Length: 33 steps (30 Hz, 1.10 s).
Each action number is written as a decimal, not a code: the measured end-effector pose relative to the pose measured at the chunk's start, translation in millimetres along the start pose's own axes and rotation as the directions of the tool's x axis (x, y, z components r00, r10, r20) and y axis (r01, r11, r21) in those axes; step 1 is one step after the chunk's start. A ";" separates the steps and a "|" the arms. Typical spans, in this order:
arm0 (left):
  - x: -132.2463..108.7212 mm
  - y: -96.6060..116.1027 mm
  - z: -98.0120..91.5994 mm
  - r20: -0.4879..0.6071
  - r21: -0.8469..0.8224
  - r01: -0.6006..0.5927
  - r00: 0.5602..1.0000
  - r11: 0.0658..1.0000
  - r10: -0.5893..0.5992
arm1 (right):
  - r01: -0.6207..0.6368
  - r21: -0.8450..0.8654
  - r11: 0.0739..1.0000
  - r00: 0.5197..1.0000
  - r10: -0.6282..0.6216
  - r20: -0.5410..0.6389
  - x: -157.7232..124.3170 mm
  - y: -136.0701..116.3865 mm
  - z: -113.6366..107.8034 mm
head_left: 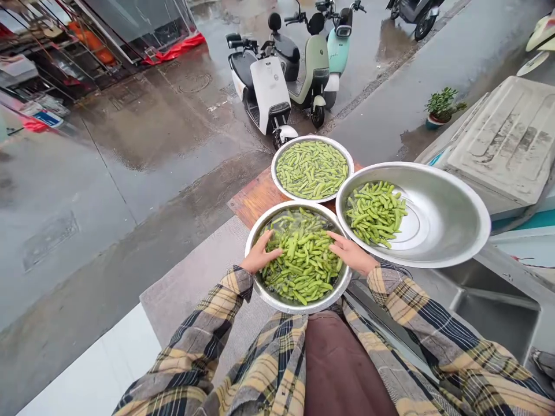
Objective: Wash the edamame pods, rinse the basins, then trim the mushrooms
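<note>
Three steel basins hold green bean pods. The nearest basin (277, 297) is full of pods (303, 260) lying in water. My left hand (261, 254) rests on the pods at its left side, fingers spread. At the right side my right hand (351, 253) lies on the pods, fingers stretched out. A big basin (446, 219) to the right has a small pile of pods (375, 211) at its left. The far basin (312, 169) holds a flat layer of pods. Plaid sleeves cover both my arms.
The basins stand on a wooden board (255, 199) beside a metal sink (494, 309). Wet pavement lies to the left. Parked scooters (271, 92) stand beyond the far basin. A potted plant (440, 107) and a grey panel (507, 138) are at the right.
</note>
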<state>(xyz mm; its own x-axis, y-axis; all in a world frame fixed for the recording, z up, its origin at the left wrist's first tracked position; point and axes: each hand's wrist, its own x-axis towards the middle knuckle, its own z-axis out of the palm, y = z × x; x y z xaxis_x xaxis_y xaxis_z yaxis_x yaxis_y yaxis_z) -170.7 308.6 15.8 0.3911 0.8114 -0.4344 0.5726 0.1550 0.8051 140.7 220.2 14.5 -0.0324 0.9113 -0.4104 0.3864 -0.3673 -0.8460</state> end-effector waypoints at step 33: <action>30.3 -27.6 64.7 0.005 0.026 -0.073 0.997 0.997 0.073 | -0.129 0.128 0.983 0.992 0.130 0.000 53.1 -9.1 63.1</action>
<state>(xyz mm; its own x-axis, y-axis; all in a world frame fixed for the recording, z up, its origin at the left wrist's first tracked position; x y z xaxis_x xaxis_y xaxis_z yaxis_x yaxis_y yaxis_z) -128.0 292.4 -45.6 0.4355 0.8177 -0.3764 0.5611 0.0804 0.8239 77.3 260.2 -21.2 0.0183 0.8561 -0.5165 0.2664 -0.5020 -0.8228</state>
